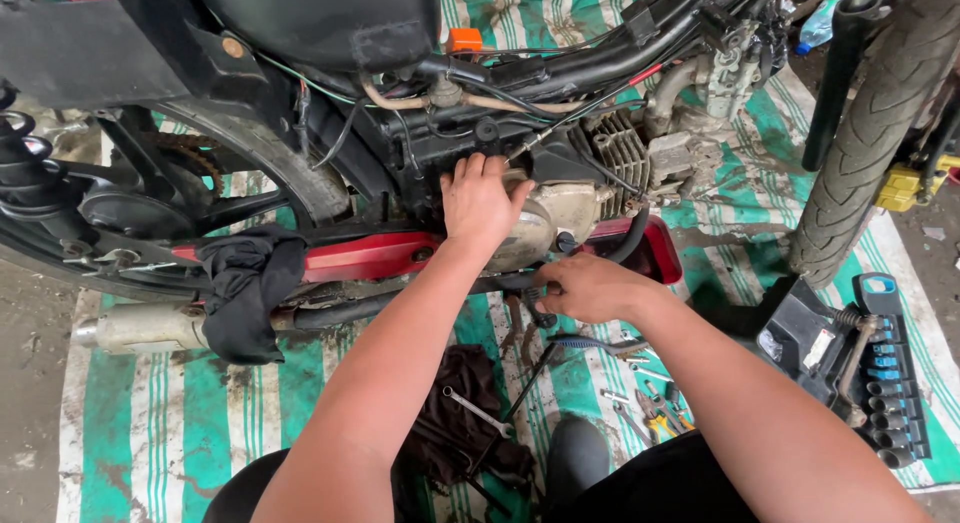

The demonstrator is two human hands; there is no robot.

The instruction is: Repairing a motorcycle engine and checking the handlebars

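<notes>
Engine cover (545,223), the pale metal side case on the laid-over motorcycle, sits right under the left hand (480,205). That hand lies flat on it, fingers spread, pressing rather than gripping. The right hand (590,288) is just below and to the right, curled around something dark at the case's lower edge; can't tell what it grips, likely a tool or hose.

To do this well, in my view: keep the left palm steady on the cover so it doesn't shift or drop, work the lower edge squarely with the right, avoid snagging the cables (520,103) above the left fingers.

Surface: a green-and-white striped mat (160,413) on dirty concrete. Near the right wrist, loose wrenches and bits (640,403); a spanner (478,411) lies on a dark rag (470,423) below the left forearm. Socket set (885,383) well right of the right arm. Another black rag (245,293) hangs over the exhaust (135,328), left of the left arm. Front tyre (880,123) up right.
</notes>
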